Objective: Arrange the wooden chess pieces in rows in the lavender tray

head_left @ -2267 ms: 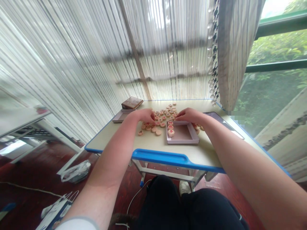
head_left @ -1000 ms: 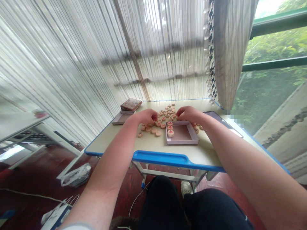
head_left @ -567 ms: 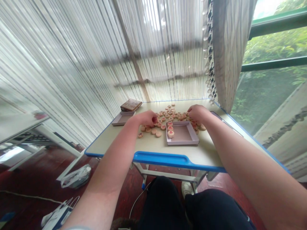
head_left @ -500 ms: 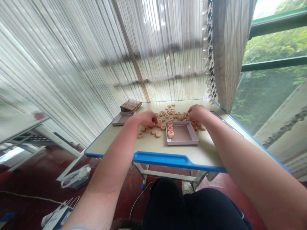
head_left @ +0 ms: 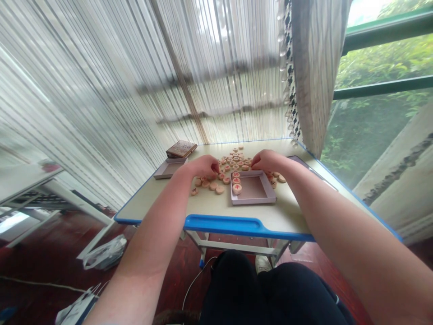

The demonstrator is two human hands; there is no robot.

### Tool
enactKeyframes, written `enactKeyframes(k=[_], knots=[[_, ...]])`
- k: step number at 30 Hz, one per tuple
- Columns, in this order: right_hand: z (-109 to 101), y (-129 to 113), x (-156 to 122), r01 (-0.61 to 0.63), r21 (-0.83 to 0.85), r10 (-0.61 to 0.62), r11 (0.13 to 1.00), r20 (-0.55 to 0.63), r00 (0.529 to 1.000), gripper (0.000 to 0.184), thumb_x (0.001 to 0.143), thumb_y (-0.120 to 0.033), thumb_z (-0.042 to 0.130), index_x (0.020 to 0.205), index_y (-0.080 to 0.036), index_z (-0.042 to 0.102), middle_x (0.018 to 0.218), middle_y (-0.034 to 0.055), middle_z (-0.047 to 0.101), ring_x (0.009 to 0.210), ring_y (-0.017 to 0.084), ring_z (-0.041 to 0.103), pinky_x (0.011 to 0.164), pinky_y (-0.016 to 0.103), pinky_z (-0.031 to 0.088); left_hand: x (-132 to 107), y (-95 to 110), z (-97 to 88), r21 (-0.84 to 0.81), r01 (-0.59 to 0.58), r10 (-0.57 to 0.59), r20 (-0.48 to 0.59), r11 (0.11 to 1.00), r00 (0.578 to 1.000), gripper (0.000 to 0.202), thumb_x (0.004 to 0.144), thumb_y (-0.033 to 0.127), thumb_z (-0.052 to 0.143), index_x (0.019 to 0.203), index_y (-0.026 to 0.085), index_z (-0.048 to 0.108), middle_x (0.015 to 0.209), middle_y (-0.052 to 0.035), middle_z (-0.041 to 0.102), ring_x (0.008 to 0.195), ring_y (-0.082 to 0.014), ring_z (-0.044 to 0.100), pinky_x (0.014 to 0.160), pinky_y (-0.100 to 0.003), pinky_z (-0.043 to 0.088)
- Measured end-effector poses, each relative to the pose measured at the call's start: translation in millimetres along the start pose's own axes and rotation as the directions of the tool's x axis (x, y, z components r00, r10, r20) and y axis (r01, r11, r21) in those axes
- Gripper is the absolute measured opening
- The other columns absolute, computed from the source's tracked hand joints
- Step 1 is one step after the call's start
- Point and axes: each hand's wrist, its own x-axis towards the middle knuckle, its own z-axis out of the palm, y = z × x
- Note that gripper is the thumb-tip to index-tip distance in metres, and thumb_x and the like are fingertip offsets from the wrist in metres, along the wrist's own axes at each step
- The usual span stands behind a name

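Round wooden Chinese chess pieces (head_left: 236, 158) lie scattered over the desk, several with red characters. A shallow open box tray (head_left: 254, 200) sits in front of them, with a column of 3 red-marked pieces (head_left: 237, 189) along its left side. At the left part of the scatter is my left hand (head_left: 207, 166), its fingers curled together low over the pieces; what they grip is hidden. My right hand (head_left: 266, 159) reaches in just behind the tray. Its fingers are bent down in a pinch among the pieces, and I cannot make out what is between them.
A second shallow box part (head_left: 169, 170) lies at the desk's left, with a brown patterned box (head_left: 181, 149) behind it. A dark flat object (head_left: 306, 165) rests near the right edge. The desk (head_left: 142, 198) has a blue rim; a string curtain (head_left: 230, 90) hangs behind.
My right hand has moved left across the pieces, to just behind the tray. My left hand stays at nearly the same spot. The view has shifted slightly.
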Motion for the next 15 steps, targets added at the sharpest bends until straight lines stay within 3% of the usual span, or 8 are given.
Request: enactKeyframes(k=[4,9,15], knots=[[-8.4,10.4,5.2,-0.076,-0.141,0.067,0.987,-0.066,0.996,0.023,0.065,-0.02,0.064,0.087,-0.018,0.072,0.08,0.0088,0.068,0.074,0.021,0.062,0.064,0.029,0.046,-1.2,1.1,-1.4,-0.023,-0.004,0.005,0.046,1.0,0.999,0.03,0.058,0.023,0.062,0.087,0.018,0.067,0.082,-0.0009,0.068,0.071,-0.0138,0.059,0.058,-0.02,0.04],[-13.3,22.3,12.4,-0.145,-0.376,0.214,0.915,0.15,0.965,0.01,0.052,-0.008,0.071,0.058,-0.015,0.068,0.067,0.0115,0.064,0.076,0.025,0.062,0.067,0.035,0.047,-2.2,-1.1,-4.3,-0.029,-0.049,0.051,0.054,0.998,0.997,0.035,0.06,0.019,0.058,0.093,0.019,0.068,0.083,-0.0006,0.069,0.073,-0.0136,0.059,0.059,-0.02,0.04],[-11.2,23.8,13.7,-0.2,-0.351,0.261,0.915,0.135,0.956,0.006,0.052,-0.009,0.07,0.056,-0.013,0.068,0.06,0.0113,0.063,0.072,0.027,0.062,0.065,0.037,0.048,-3.8,1.8,-3.8,0.046,-0.013,0.013,0.011,0.999,1.0,0.03,0.06,0.025,0.063,0.09,0.018,0.067,0.086,-0.002,0.068,0.072,-0.0138,0.059,0.059,-0.02,0.04]])
